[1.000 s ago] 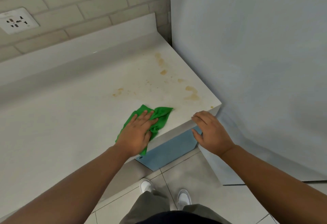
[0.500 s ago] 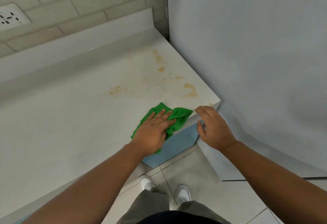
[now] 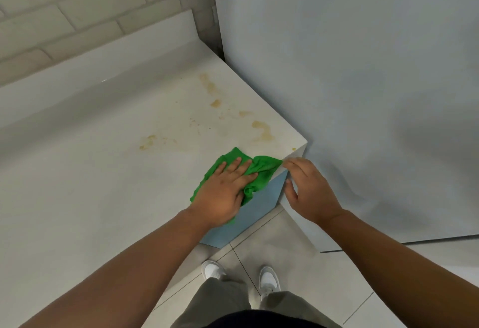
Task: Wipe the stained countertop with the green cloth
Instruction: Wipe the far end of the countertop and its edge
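The green cloth [image 3: 261, 172] lies crumpled at the front right corner of the pale countertop [image 3: 103, 185], partly over its front edge. My left hand [image 3: 225, 193] presses flat on the cloth with straight fingers and covers its left half. My right hand [image 3: 308, 190] is at the counter's corner, its bent fingertips touching the cloth's right tip while the thumb hangs apart below. Yellow-brown stains lie beyond the cloth: a large one [image 3: 263, 129] near the right edge, a smear [image 3: 147, 142] to the left, and streaks [image 3: 210, 86] farther back.
A tall grey-blue panel [image 3: 363, 68] stands against the counter's right side. A pale brick wall [image 3: 77, 16] and a low upstand close off the back. Below the front edge are a blue cabinet front [image 3: 254, 211], the tiled floor and my white shoes [image 3: 269, 279].
My left hand slid the cloth to the right along the front edge toward the corner. My right hand's fingertips, earlier on the bare edge, now meet the cloth's tip.
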### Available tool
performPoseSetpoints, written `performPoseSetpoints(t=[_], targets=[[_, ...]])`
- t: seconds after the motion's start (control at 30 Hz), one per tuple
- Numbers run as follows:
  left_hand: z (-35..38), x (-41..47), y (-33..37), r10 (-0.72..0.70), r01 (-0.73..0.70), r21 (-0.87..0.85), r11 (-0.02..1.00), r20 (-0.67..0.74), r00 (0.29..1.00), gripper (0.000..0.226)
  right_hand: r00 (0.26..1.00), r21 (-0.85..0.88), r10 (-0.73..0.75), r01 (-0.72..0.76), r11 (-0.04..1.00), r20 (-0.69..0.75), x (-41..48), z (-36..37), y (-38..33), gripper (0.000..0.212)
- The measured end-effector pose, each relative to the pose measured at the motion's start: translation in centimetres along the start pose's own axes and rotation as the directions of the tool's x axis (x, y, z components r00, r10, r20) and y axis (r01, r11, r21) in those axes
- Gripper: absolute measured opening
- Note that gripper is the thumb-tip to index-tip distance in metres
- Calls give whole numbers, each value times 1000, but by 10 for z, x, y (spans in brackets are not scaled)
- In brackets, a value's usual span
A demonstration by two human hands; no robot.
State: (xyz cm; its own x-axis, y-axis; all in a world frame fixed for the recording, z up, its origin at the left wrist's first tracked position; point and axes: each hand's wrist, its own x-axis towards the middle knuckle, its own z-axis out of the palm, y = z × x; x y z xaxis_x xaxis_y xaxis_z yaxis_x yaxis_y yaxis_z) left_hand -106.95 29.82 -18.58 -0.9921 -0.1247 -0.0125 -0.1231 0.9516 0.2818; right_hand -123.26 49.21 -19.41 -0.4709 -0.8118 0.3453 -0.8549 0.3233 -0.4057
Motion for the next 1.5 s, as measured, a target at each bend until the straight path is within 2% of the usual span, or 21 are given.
performPoseSetpoints(t=[0.07,0.27,0.37,0.43,0.5,0.53,0.6,0.67,0.73,0.8,0.87,1.0,1.1,1.2,1.27,1.43,1.5], targets=[[-4,-6,-16,2,-2,7,1000,-7,1000,58,1000,-8,16,-16,1000,21,-5,-1,0,40],[4,50,16,-235,235,-13,972,-76,969,53,994,-4,97,-97,995,49,-14,-5,2,41],[12,65,39,-200,200,-9,980,-52,978,54,997,17,73,-73,997,18,-15,-5,-1,39],[6,67,39,-147,146,-178,973,6,989,56,999,48,43,-41,998,-28,-11,-5,-6,38],[-14,57,25,-161,179,-455,873,77,984,55,999,58,8,-5,998,-44,-5,-5,-17,38],[-25,48,15,-192,190,-509,839,51,980,51,1000,49,-12,13,999,-17,0,-4,-24,39],[-40,25,-11,-255,188,-476,859,-78,964,38,993,10,-59,59,998,101,12,0,-43,47],[-44,-1,-37,-255,190,-341,921,-157,954,31,964,-76,-43,65,995,263,26,11,-65,62],[-43,-24,-56,-185,150,-194,969,-176,967,30,920,-239,71,25,971,385,37,27,-84,78],[-40,-38,-72,-87,74,-86,994,-154,984,31,885,-390,194,-16,921,423,46,44,-100,86],[-38,-43,-80,-19,14,-34,999,-147,989,35,871,-438,259,-57,897,418,50,55,-106,85],[-33,-46,-88,51,-49,18,999,-139,989,41,885,-387,255,-94,917,389,49,60,-105,73],[-29,-49,-91,93,-91,15,996,-159,983,45,872,-394,368,-229,890,324,47,61,-96,64],[-27,-47,-93,131,-134,-4,991,-166,977,47,798,-429,554,-426,797,236,64,55,-69,62],[-27,-46,-95,140,-144,-12,990,-158,977,47,746,-440,629,-499,747,221,80,49,-53,61],[-25,-47,-97,130,-136,-28,990,-161,978,47,683,-478,705,-563,674,191,96,53,-58,58],[-25,-47,-96,128,-134,-32,990,-160,979,47,694,-487,691,-541,685,202,89,57,-72,58]])
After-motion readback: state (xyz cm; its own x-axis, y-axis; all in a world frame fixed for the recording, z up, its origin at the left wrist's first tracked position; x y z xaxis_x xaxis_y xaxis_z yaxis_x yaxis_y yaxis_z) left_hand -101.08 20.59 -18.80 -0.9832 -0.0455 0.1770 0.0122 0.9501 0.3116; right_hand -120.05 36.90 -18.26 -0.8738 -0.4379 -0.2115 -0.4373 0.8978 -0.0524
